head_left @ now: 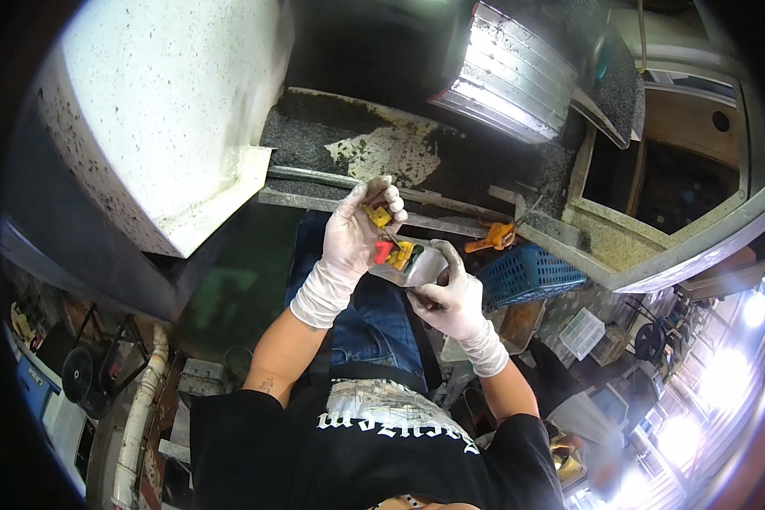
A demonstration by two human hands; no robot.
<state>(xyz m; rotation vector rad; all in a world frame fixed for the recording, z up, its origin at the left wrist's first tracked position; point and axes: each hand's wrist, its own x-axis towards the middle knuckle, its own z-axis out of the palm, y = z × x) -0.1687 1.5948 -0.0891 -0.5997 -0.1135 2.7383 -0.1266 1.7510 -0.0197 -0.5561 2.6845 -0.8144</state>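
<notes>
My left hand (346, 235), in a white glove, is curled with a small yellow piece (380, 216) against its fingers. What that piece is, I cannot make out. My right hand (459, 304), gloved too and stained dark at the fingertips, grips a small white plastic container (425, 269) by its right side. At the container's left end are a small red piece (382, 252) and another yellow piece (401, 254), close to my left palm. Something dark green shows beside them. Both hands are held in front of my waist.
A grimy machine ledge (314, 197) runs just beyond my hands. On its right part lies an orange object (491, 238). A blue plastic basket (531, 276) sits below it. A large white machine housing (170, 110) rises at the left. Another person (591, 433) is behind at the lower right.
</notes>
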